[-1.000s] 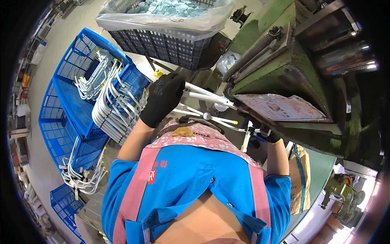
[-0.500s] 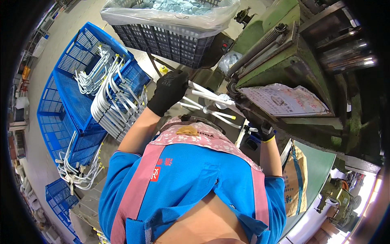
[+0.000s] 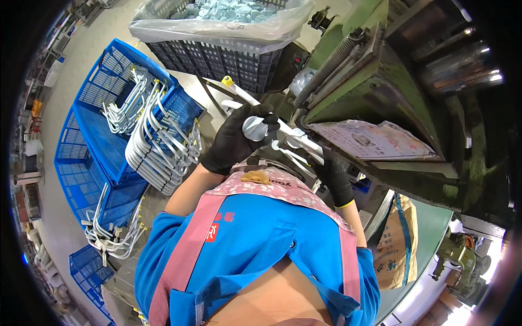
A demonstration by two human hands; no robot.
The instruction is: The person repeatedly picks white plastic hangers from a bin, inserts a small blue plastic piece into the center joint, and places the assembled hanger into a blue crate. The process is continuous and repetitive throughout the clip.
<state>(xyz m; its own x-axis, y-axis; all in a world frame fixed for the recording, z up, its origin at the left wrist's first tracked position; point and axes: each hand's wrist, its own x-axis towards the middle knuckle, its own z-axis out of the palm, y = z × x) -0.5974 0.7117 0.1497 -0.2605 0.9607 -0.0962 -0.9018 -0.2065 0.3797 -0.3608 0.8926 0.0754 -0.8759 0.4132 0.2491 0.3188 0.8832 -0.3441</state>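
My left hand (image 3: pixel 231 138), in a black glove, is closed around a white tube frame (image 3: pixel 285 130). A pale round disc (image 3: pixel 254 129) shows at its fingers; whether it is fixed to the frame cannot be made out. The frame slants from a yellow-capped end at the upper left down towards the green press machine (image 3: pixel 375 98). My right hand (image 3: pixel 336 176), also black-gloved, is closed at the frame's lower right end, below the machine; its fingertips are partly hidden. Beneath the frame, between my hands, are more white tube ends (image 3: pixel 291 155).
A dark crate (image 3: pixel 217 62), lined with clear plastic, holds many pale blue discs (image 3: pixel 228 10). Blue baskets (image 3: pixel 81 168) on the left hold bent white tube frames (image 3: pixel 157 136). A brown sack (image 3: pixel 399 244) stands by the green surface (image 3: pixel 429 217) at the right.
My left hand has moved down and right, turning so that a pale disc shows at its fingers. The frame's yellow-capped end has come up. My right hand has shifted slightly left.
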